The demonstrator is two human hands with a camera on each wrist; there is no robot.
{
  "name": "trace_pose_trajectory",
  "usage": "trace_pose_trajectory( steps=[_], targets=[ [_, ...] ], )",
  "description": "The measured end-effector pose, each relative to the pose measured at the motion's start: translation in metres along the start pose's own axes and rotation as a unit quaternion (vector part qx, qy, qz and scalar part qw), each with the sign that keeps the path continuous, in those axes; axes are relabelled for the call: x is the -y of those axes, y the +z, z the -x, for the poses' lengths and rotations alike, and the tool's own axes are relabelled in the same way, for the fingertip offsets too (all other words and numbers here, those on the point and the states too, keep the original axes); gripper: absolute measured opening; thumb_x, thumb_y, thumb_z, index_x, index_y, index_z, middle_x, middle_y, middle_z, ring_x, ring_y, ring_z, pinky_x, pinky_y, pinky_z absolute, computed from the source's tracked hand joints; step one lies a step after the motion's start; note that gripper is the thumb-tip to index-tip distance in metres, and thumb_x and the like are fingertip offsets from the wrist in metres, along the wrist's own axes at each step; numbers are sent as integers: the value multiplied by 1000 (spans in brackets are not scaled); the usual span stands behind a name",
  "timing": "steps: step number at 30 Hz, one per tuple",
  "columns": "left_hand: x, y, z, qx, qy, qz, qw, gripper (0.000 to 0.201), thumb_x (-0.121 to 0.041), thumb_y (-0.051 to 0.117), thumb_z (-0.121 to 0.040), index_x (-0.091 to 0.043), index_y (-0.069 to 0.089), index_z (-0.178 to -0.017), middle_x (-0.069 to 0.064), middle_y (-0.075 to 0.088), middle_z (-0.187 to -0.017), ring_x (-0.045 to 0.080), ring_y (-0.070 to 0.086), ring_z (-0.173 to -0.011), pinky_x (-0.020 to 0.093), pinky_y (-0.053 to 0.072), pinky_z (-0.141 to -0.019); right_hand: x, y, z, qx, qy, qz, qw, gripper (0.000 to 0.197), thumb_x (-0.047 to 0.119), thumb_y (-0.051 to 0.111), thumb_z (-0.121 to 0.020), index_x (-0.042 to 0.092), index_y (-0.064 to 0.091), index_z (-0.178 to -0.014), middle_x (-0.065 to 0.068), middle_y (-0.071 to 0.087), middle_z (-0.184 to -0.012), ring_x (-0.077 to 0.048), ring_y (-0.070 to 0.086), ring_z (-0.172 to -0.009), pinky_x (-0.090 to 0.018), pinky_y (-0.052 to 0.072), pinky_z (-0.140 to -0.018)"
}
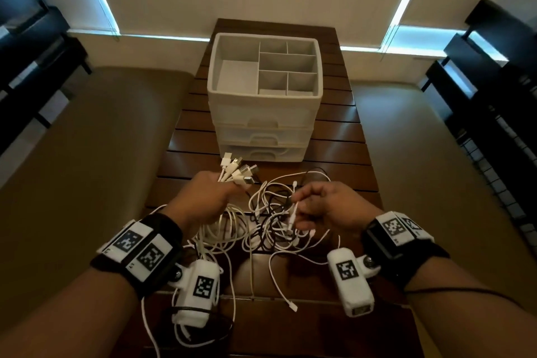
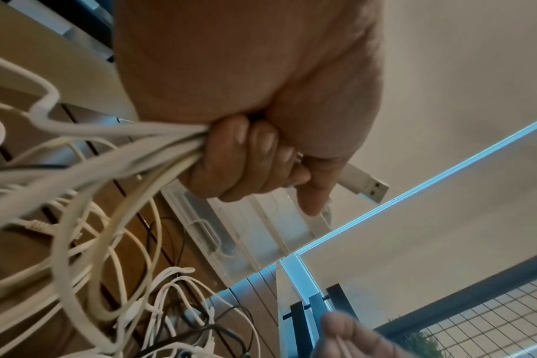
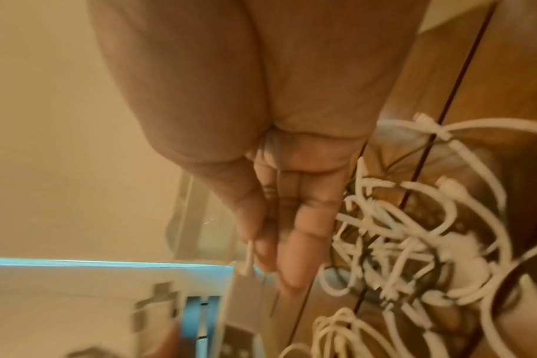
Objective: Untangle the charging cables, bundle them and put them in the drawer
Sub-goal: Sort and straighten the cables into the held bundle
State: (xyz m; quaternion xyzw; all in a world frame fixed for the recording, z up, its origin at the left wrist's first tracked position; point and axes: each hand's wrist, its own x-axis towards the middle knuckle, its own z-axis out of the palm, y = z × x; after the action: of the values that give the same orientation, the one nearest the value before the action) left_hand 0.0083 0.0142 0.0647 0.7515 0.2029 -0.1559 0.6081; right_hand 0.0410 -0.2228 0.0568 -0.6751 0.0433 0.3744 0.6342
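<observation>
White, limp cables [image 1: 270, 221] snag easily; the left hand [image 1: 207, 197] fists their plugs [image 1: 238, 173], the right hand [image 1: 328, 206] pinches one thin end.

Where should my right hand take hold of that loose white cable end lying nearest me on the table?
Pinch the loose cable end just behind its small plug, coming from above with the right hand. It lies flat on the table, apart from the tangle, so its tip looks free; mid-cable loops likely snag.

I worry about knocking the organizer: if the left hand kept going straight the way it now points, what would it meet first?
Probably the drawer unit: the left hand and its USB plugs aim at its lowest drawer, with bare table between. Depth is unclear.
</observation>
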Motion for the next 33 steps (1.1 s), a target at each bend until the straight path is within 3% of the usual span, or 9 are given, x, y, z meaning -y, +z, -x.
trace_pose_trajectory(
  steps=[3,7,10,12,16,19,23,27,33],
  targets=[
    [2,-2,2,10,-12,9,1000,29,-16,73,-82,-19,65,-54,-6,36,-46,10,26,-42,26,21,-48,9,16,-4,-3,-52,75,996,21,-15,58,-83,1,61,-97,-16,70,-86,-26,70,-79,-33,60,-68],
    [4,-6,5,35,10,2,999,14,-9,74,-77,-17,68,-66,-4,45,-49,10,33,-45,25,25,-49,13,34,-12,-116,-151,333,924,11,20,76,-79,17,65,-81,-2,70,-72,-12,65,-61,-27,54,-58],
    [7,-7,3,57,8,57,997,13,-10,71,-79,-18,66,-72,-5,32,-51,10,24,-44,23,19,-45,14,42,-19,-146,-194,302,922,14,26,73,-82,20,62,-75,3,63,-66,-13,56,-59,-32,51,-60],
    [9,-6,2,74,5,108,991,17,-13,69,-83,-20,62,-69,-6,27,-52,9,21,-43,22,16,-42,15,46,-20,-153,-202,258,932,14,25,70,-85,20,61,-76,4,60,-68,-8,53,-59,-24,46,-57],
    [8,-1,3,110,21,180,977,5,-24,73,-76,-24,70,-72,-7,33,-52,7,24,-41,19,17,-39,16,55,-19,-122,-174,177,961,14,22,71,-85,16,61,-77,4,64,-58,-5,55,-50,-20,46,-50],
    [9,4,1,116,35,177,977,34,-31,76,-68,-15,64,-96,-6,48,-57,6,29,-44,21,20,-42,14,60,-21,-62,-151,110,980,11,6,71,-83,8,60,-82,-11,67,-71,-18,63,-56,-27,53,-54],
    [9,10,0,98,45,165,980,39,-33,77,-73,-11,63,-101,1,43,-65,9,28,-47,22,20,-43,14,64,-24,-35,-154,89,983,16,-2,70,-81,10,60,-81,-14,68,-78,-21,67,-62,-31,57,-60],
    [6,16,2,88,50,156,983,10,-26,59,-93,-17,59,-89,-3,40,-58,7,30,-44,20,25,-39,10,65,-29,-67,-193,144,968,17,11,79,-75,16,63,-75,-8,71,-78,-20,67,-73,-40,58,-76],
    [6,16,2,44,51,175,982,20,-20,48,-98,-17,57,-81,0,48,-63,9,36,-50,19,29,-42,6,71,-30,-26,-189,130,973,14,12,70,-84,12,56,-80,-12,66,-69,-32,66,-71,-57,52,-80]
  ],
)
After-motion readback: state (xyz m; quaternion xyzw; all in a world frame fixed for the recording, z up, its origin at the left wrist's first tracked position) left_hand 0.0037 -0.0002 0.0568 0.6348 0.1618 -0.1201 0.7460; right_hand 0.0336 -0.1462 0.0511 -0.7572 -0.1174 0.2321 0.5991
